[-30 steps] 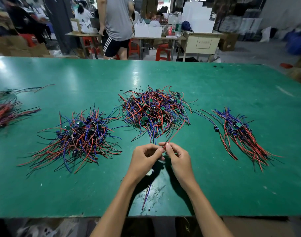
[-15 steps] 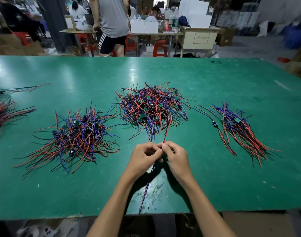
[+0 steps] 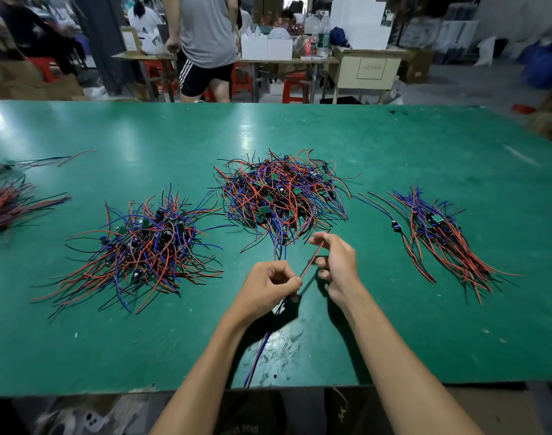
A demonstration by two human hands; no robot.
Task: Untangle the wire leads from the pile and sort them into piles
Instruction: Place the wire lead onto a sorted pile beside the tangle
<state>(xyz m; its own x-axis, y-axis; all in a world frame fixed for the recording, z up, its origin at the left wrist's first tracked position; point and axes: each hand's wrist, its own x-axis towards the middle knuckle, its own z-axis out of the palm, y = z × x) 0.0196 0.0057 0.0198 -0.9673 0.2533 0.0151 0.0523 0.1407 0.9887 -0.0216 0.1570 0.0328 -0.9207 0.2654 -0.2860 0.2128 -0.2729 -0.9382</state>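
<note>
A tangled pile [image 3: 281,196] of red, blue and black wire leads with small green boards lies mid-table. One lead [image 3: 314,257] is stretched between my hands just in front of it. My left hand [image 3: 268,285] pinches its lower part; its blue and red tail [image 3: 257,356] trails toward the near edge. My right hand [image 3: 337,265] holds the red and black upper end between thumb and forefinger. A spread pile [image 3: 142,246] lies to the left and a combed, aligned pile [image 3: 441,233] to the right.
The green table [image 3: 394,324] shows scuffs near its front edge. More red and black leads [image 3: 7,205] lie at the far left edge. Beyond the table a person in a grey shirt [image 3: 205,42] stands among benches, red stools and boxes.
My hands, pressed together a second ago, have drawn apart. The right hand moved up and right along the lead, which is now free of the middle pile.
</note>
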